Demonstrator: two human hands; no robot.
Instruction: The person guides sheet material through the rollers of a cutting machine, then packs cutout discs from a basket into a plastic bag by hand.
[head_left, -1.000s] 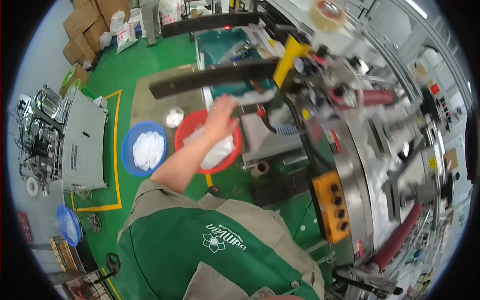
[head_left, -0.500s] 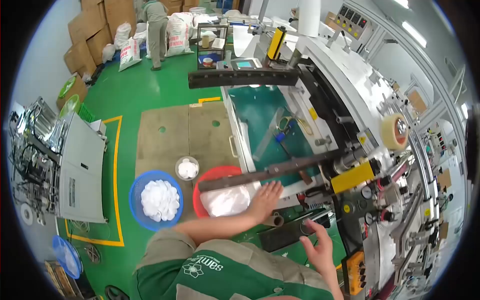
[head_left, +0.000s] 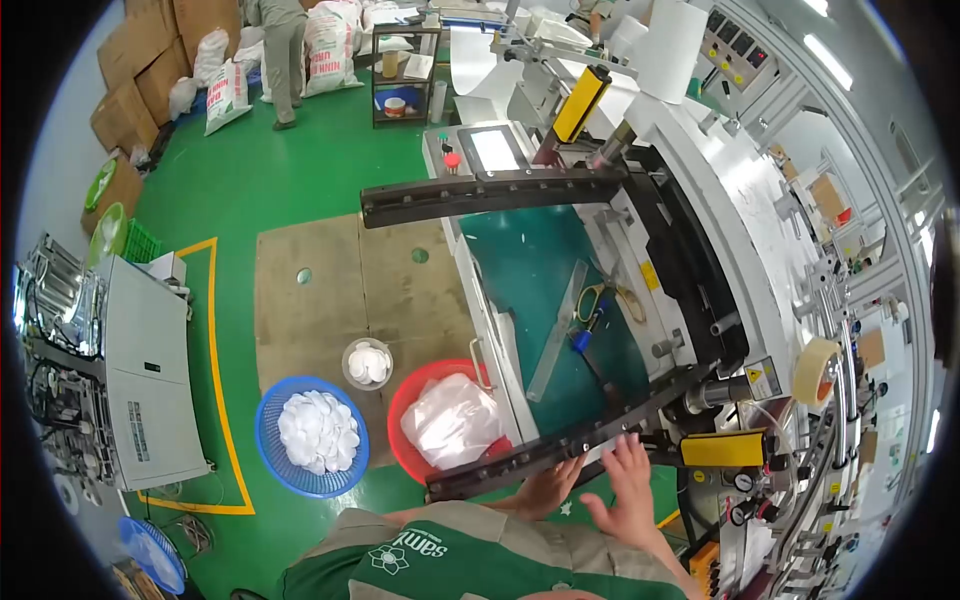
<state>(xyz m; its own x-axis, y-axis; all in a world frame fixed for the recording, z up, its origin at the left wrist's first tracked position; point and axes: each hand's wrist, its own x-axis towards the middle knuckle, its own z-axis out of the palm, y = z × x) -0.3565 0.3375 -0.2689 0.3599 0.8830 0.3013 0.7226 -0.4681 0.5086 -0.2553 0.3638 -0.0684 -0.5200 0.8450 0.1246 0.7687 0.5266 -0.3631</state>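
Head camera view: the near black bar [head_left: 570, 443] is seen stretched across the near edge of the green-topped desk [head_left: 515, 260]. Beneath it, the left hand [head_left: 547, 487] is partly hidden, so whether anything is grasped by it cannot be told. The right hand [head_left: 627, 488] is held with its fingers spread and nothing grasped, the fingertips at or just beside the bar; contact cannot be made out. On the desk, a clear ruler [head_left: 558, 330], scissors [head_left: 591, 289] and a blue-handled tool [head_left: 581, 341] are left unheld. Beside the desk, a white bag [head_left: 455, 420] is contained in the red basket [head_left: 396, 425], and white discs [head_left: 318, 432] are heaped in the blue basket [head_left: 268, 450]. As a judgement, the collecting of discs seems well advanced, while the bar seems not yet gripped by the right hand; what else is left cannot be told. Farther off, a person [head_left: 283, 60] is seen near filled sacks [head_left: 330, 48].
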